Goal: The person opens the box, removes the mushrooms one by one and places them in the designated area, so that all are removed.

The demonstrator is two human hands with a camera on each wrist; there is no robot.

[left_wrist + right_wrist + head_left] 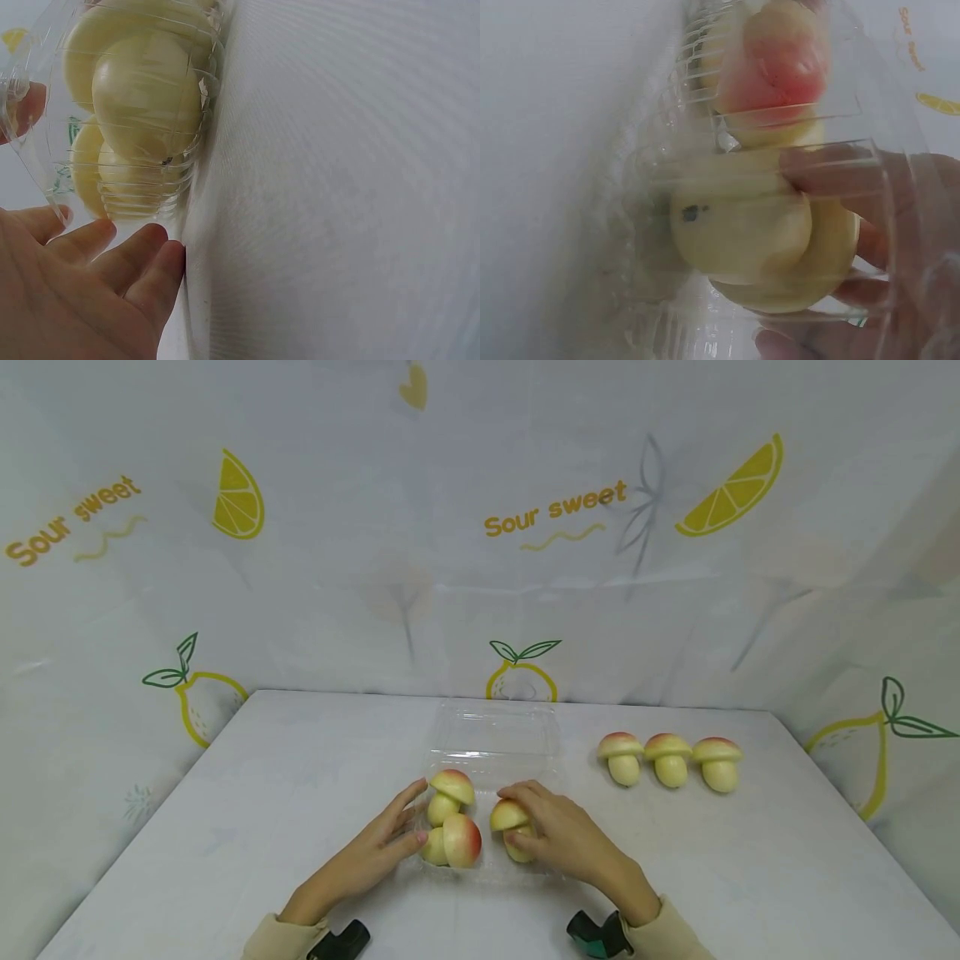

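white table (225, 810), open clear box (492, 778), three mushroom shapes (670, 762) in a row

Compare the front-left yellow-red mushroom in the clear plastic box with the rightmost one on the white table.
The front-left mushroom lies in the box; the rightmost mushroom is on the table. In the head view, the front-left mushroom's cap points right; the rightmost mushroom's points up. Both have pale stems and reddish caps.

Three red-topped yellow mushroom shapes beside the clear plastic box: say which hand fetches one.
Right hand, likely, once its mushroom shape is released; the row sits nearer that hand than the left hand.
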